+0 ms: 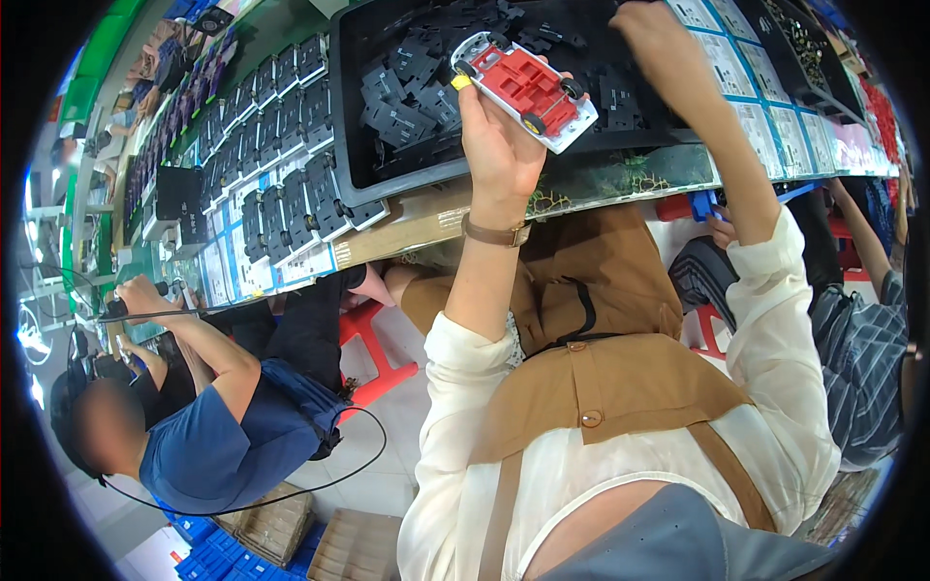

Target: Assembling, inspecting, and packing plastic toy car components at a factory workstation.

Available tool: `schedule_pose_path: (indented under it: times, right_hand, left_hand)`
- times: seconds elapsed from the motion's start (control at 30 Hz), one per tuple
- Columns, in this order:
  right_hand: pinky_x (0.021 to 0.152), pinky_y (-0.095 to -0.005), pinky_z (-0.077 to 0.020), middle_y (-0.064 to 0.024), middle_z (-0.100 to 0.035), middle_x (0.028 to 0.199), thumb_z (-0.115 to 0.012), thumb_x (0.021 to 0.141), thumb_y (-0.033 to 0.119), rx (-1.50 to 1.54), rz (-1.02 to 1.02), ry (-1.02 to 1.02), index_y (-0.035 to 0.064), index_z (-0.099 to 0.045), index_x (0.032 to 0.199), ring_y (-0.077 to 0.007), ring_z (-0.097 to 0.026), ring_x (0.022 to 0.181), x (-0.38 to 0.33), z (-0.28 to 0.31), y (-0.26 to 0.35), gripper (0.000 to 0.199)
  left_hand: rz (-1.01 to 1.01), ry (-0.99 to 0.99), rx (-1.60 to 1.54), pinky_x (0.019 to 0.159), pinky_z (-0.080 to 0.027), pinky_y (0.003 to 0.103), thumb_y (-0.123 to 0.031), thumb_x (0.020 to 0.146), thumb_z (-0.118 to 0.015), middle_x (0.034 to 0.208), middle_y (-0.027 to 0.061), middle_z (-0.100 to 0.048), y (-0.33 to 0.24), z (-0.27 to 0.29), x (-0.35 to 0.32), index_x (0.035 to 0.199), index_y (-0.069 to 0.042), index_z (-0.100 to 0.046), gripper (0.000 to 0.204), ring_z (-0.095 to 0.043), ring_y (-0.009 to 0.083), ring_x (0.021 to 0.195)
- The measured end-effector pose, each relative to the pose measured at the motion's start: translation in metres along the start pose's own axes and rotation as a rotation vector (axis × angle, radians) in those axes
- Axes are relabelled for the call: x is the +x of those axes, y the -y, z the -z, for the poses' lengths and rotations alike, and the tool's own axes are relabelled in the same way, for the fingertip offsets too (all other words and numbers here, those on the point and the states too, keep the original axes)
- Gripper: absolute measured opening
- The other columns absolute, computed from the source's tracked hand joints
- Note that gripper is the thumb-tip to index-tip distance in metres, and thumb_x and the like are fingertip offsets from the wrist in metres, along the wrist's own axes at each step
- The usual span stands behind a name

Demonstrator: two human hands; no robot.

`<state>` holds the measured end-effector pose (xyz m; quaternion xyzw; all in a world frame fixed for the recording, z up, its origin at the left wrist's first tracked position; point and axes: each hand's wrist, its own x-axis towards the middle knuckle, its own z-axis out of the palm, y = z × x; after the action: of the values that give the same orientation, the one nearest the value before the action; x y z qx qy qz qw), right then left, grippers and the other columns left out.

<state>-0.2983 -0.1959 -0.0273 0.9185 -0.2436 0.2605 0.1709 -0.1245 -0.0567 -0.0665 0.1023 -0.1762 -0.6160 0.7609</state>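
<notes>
Toy car chassis gripped in my left hand, wheels on, body missing; right hand digging in the black parts tray, grip unclear.

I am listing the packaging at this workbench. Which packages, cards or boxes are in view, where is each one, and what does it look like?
Printed backing cards: a row along the bench on the right, white rectangles with blue borders.
Cards carrying dark parts: rows on the bench to the left, white and blue under black pieces.
Cardboard cartons: on the floor at lower left, brown, flat-topped.
Blue crates: on the floor beside the cartons, stacked plastic.
</notes>
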Motion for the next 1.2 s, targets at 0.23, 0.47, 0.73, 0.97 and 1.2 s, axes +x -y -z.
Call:
schedule_pose_path:
  times: [0.23,0.47,0.73,0.97,1.2]
  right_hand:
    - [0.073,-0.0278,-0.0490,-0.0079,-0.052,0.117,-0.064,0.075,0.004,0.623,-0.098,0.376,0.0092,-0.050,0.120,-0.0180,-0.056,0.093,0.004,-0.027,-0.024,0.048]
    - [0.100,-0.0357,-0.0366,-0.0101,-0.040,0.133,-0.071,0.065,0.004,0.387,-0.035,0.812,0.0135,-0.047,0.126,-0.0310,-0.046,0.116,-0.004,-0.047,-0.042,0.065]
    - [0.094,-0.0341,-0.0414,-0.0110,-0.048,0.120,-0.072,0.066,0.007,0.454,-0.118,0.585,0.0069,-0.049,0.122,-0.0308,-0.049,0.108,-0.020,-0.029,-0.019,0.060]
    - [0.093,-0.0343,-0.0413,-0.0109,-0.049,0.116,-0.071,0.069,0.011,0.407,-0.067,0.569,0.0050,-0.053,0.116,-0.0302,-0.051,0.103,-0.034,-0.032,-0.031,0.051]
    - [0.090,-0.0320,-0.0439,-0.0125,-0.055,0.111,-0.068,0.076,0.020,0.342,-0.174,0.495,0.0088,-0.055,0.115,-0.0302,-0.055,0.101,-0.036,-0.027,-0.031,0.043]
  left_hand:
    - [-0.019,0.012,-0.009,0.093,-0.038,0.059,-0.046,0.095,-0.012,0.113,0.0154,-0.053,0.001,0.004,0.000,0.121,-0.005,-0.044,0.057,-0.051,0.0379,0.104]
    - [-0.018,-0.027,0.024,0.092,-0.038,0.059,-0.046,0.095,-0.012,0.115,0.0154,-0.052,0.000,0.003,0.000,0.122,-0.006,-0.043,0.058,-0.051,0.0378,0.104]
    - [-0.037,-0.018,0.017,0.093,-0.037,0.060,-0.045,0.095,-0.013,0.116,0.0150,-0.052,0.000,0.006,0.001,0.120,-0.006,-0.045,0.056,-0.051,0.0377,0.105]
    - [-0.035,0.012,-0.020,0.092,-0.037,0.060,-0.047,0.094,-0.016,0.114,0.0153,-0.053,0.001,0.002,-0.001,0.120,-0.006,-0.045,0.056,-0.051,0.0376,0.104]
    - [-0.053,-0.024,0.033,0.092,-0.038,0.059,-0.050,0.094,-0.019,0.113,0.0158,-0.054,0.001,0.003,0.001,0.120,-0.006,-0.044,0.056,-0.052,0.0372,0.103]
